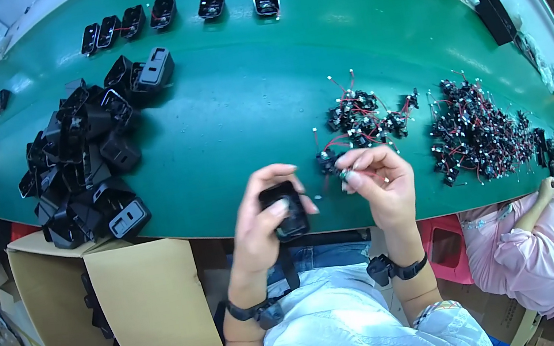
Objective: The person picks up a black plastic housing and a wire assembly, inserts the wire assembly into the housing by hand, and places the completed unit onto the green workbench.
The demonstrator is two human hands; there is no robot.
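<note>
My left hand [254, 227] is closed round a black plastic housing [294, 225], thumb lying over its open side, just in front of the table's near edge. To its right, my right hand [389, 186] pinches a small wired part [345, 175] between thumb and fingertips. Most of that part is hidden by the fingers. Right beyond these fingertips lies a small pile of black wired parts [358, 118] with red leads and white connectors. The two hands are apart.
A heap of black housings [89, 150] covers the table's left side. Several housings [213, 3] stand in a row at the far side. A bigger wired-part pile [474, 127] lies right. An open cardboard box [147, 299] stands left of me; a person in pink [521, 256] sits right.
</note>
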